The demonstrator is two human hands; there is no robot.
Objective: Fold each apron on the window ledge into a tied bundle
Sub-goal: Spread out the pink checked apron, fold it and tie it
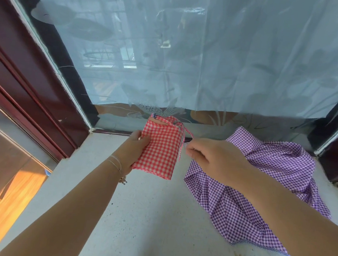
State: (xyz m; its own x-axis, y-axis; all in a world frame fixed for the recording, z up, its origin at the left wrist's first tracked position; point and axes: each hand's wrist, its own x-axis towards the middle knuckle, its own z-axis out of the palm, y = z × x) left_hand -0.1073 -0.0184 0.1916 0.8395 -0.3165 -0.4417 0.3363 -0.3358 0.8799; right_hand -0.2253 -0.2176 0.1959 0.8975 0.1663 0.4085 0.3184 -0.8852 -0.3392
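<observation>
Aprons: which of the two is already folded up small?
The red apron, held by the left hand while the right hand pinches its tie. The purple apron lies loose and crumpled on the ledge.

No readable text, label, brand, number or sign appears anywhere in this view

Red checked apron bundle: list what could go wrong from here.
1. The left hand grips the folded red-and-white gingham apron bundle by one edge only, so its folds may slip open.
2. The right hand pinches the thin red tie strap; pulling hard could drag the bundle askew.
3. The crumpled purple gingham apron lies close beneath and could snag.
</observation>
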